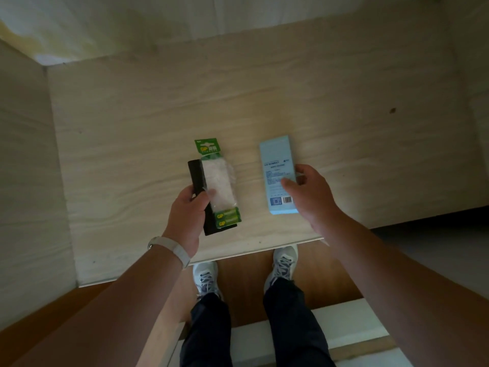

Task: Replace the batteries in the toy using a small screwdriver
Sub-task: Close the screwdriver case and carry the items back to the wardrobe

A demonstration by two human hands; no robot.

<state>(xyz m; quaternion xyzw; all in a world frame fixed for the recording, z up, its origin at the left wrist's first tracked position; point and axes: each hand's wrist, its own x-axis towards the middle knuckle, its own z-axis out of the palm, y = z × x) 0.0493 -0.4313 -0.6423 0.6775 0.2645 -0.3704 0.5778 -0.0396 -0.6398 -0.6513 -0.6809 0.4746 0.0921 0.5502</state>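
Green-carded battery pack [221, 181], clear wrap, lies on top of a black flat slab [195, 173]. Left hand [189, 210] grips both: thumb over the pack, fingers round the slab's edge. Cannot tell if they are lifted. Right hand [309, 197] grips a pale blue box [277, 165] lying on the wood-grain surface [158, 115], thumb on its face, fingers at its far edge.

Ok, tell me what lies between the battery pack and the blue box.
Nothing: the head view shows only bare wooden table between the battery pack and the blue box, which lie apart.
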